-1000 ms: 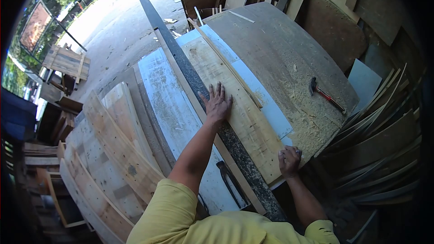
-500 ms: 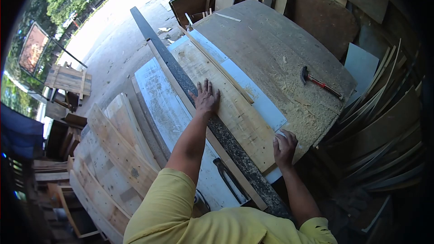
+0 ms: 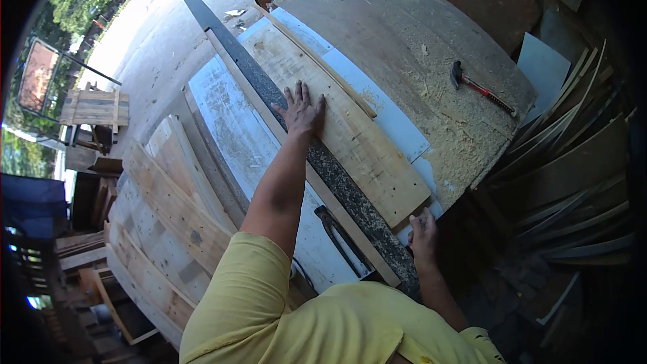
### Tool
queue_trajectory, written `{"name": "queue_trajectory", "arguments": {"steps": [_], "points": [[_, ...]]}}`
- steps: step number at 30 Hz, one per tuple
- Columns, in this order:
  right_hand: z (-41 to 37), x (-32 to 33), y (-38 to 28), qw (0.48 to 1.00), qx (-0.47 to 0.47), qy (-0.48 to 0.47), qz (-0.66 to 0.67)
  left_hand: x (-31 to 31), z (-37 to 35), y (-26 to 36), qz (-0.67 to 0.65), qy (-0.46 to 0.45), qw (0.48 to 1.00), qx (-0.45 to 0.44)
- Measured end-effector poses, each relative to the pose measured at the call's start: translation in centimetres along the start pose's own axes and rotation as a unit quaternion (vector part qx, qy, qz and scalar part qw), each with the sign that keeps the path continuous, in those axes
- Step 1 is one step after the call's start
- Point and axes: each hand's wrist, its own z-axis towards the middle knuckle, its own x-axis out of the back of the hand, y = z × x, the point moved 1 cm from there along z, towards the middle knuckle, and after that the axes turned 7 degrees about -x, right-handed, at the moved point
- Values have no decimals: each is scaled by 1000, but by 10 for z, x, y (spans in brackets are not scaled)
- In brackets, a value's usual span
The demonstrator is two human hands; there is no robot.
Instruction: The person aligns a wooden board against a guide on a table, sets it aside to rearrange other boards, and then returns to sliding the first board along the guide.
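Note:
My left hand (image 3: 301,109) lies flat with fingers spread. It presses on a pale wooden board (image 3: 350,145) and the edge of a long dark speckled bar (image 3: 340,185) beside it. My right hand (image 3: 423,232) is at the board's near right corner, its fingers curled close together. Whatever they may hold is too small to make out. Under the board a white-blue sheet (image 3: 397,131) shows along its right side. A thin wood strip (image 3: 330,64) lies along the board's far right edge.
A red-handled hammer (image 3: 482,87) lies among sawdust on the worktable (image 3: 404,34). A dark handle-like tool (image 3: 337,239) rests on the white panel (image 3: 236,118) left of the bar. Curved planks (image 3: 175,195) are stacked at left. Thin strips (image 3: 573,168) lean at right.
My right hand has moved down off the sheet to the board's near corner, and its fingers have drawn together. My left hand stays on the board. The view has shifted slightly.

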Motion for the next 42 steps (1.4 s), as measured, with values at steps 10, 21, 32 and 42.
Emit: {"name": "queue_trajectory", "arguments": {"steps": [10, 21, 32, 42], "points": [[14, -5, 7, 983, 103, -99, -112, 0, 8, -8, -13, 13, 1000, -4], [24, -26, -11, 982, 98, -154, -41, 2, 32, -26, -13, 6, 1000, 2], [34, -49, -27, 979, 86, -183, -13, 8, 58, -44, -16, 2, 1000, 1], [45, -73, -40, 979, 103, -171, -30, 14, 80, -58, -15, -3, 1000, -6]]}}
